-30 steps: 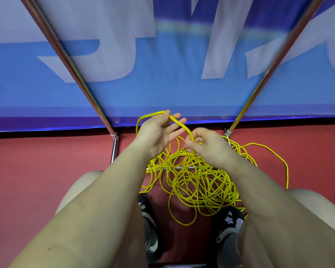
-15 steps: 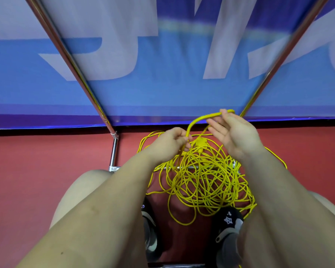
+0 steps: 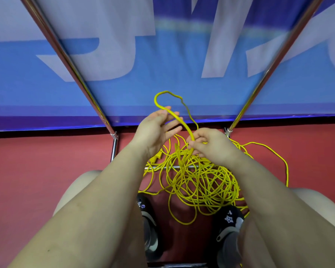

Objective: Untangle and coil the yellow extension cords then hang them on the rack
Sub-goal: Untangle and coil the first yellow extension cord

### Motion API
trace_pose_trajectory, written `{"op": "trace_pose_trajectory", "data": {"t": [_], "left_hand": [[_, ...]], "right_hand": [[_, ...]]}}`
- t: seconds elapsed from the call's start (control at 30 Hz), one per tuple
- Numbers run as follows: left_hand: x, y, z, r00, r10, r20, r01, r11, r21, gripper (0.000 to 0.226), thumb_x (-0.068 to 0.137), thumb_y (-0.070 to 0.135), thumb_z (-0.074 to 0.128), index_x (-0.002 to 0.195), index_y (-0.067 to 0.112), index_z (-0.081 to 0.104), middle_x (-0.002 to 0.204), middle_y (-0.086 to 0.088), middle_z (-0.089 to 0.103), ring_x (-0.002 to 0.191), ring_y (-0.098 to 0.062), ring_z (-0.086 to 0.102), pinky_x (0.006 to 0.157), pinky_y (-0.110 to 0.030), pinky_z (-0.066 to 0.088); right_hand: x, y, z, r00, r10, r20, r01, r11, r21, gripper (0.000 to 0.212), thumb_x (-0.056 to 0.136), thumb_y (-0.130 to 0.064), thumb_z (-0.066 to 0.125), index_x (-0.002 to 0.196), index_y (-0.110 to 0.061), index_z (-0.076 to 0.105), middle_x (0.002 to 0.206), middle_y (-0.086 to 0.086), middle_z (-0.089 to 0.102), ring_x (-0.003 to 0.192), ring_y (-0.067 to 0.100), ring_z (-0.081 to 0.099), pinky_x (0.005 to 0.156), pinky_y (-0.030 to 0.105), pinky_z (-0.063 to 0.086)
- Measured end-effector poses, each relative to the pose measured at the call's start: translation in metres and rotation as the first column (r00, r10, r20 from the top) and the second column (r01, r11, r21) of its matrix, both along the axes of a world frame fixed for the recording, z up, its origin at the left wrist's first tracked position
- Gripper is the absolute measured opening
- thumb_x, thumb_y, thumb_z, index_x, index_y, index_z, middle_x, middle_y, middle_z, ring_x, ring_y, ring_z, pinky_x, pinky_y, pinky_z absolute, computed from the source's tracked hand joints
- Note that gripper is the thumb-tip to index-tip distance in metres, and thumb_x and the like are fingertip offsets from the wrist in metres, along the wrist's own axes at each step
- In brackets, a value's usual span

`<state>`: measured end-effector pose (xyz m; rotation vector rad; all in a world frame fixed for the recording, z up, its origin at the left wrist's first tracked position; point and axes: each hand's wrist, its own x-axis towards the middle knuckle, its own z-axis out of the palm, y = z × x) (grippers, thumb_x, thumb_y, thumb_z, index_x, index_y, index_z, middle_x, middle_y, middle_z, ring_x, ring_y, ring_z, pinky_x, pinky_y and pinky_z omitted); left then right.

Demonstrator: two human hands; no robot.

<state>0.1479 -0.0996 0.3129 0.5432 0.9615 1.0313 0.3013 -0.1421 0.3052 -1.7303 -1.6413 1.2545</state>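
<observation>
Left hand: raised, fingers straight and spread, one strand of cord lying across the fingertips.
Right hand: fingers curled, pinching that same strand.
Yellow extension cords: tangled heap on the red floor between the shoes, draped over the rack's low bar.
Rack: two slanted metal poles before a blue banner.

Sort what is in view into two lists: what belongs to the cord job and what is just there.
Part of the job:
- yellow cords, tangled on the floor
- raised loop running between the hands
- left hand, fingers fairly straight, loop lying across them
- right hand, pinching the cord
- metal rack

Just there:
- blue banner
- red floor
- black shoes
</observation>
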Motion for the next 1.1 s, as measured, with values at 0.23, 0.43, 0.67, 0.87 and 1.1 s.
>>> {"op": "trace_pose_trajectory", "data": {"t": [0.23,0.43,0.67,0.87,1.1], "left_hand": [[0.004,-0.016,-0.021,0.636,-0.458,-0.621,0.605,0.795,0.033,0.023,0.099,0.033,0.045,0.094,0.021,0.064,0.094,0.002,0.065,0.093,-0.012,0.058,0.089,-0.028,0.041],[0.005,-0.019,-0.025,0.52,-0.373,-0.768,0.652,0.755,0.075,0.019,0.099,0.015,0.047,0.081,0.017,0.055,0.075,0.007,0.058,0.07,-0.008,0.052,0.065,-0.02,0.04],[0.008,-0.012,-0.014,0.847,-0.267,-0.459,0.338,0.938,0.079,0.022,0.101,0.011,0.039,0.087,0.013,0.055,0.077,-0.004,0.061,0.064,-0.01,0.063,0.057,-0.017,0.053],[0.004,-0.007,-0.014,0.947,-0.183,-0.262,0.192,0.981,0.008,0.02,0.101,0.013,0.039,0.09,0.012,0.055,0.08,-0.004,0.063,0.061,-0.01,0.069,0.056,-0.023,0.057],[0.0,-0.002,-0.008,0.997,-0.014,-0.072,0.011,0.999,-0.048,0.018,0.101,0.012,0.039,0.092,0.01,0.054,0.081,-0.003,0.062,0.063,-0.011,0.07,0.053,-0.025,0.057]], "right_hand": [[0.01,0.009,0.02,0.66,-0.465,-0.59,0.399,0.882,-0.25,0.007,0.095,-0.018,0.051,0.094,-0.013,0.056,0.085,0.002,0.067,0.06,0.007,0.069,0.056,0.017,0.054],[0.023,0.013,0.021,0.404,-0.6,-0.69,0.53,0.769,-0.358,0.012,0.096,-0.022,0.049,0.093,-0.012,0.055,0.092,0.004,0.066,0.07,0.011,0.07,0.063,0.023,0.057],[0.007,0.004,0.005,0.938,-0.225,-0.265,0.209,0.974,-0.087,0.027,0.086,-0.021,0.065,0.111,-0.014,0.06,0.1,0.004,0.067,0.087,0.008,0.064,0.077,0.022,0.051],[-0.005,-0.004,-0.008,0.999,-0.039,-0.033,0.042,0.995,0.092,0.024,0.079,-0.019,0.073,0.093,-0.03,0.057,0.099,-0.004,0.064,0.095,0.014,0.062,0.089,0.028,0.05],[-0.003,-0.006,-0.01,0.98,-0.019,0.197,-0.037,0.961,0.274,0.021,0.079,-0.024,0.073,0.097,-0.019,0.064,0.09,-0.007,0.062,0.086,0.008,0.057,0.074,0.02,0.039]]}}
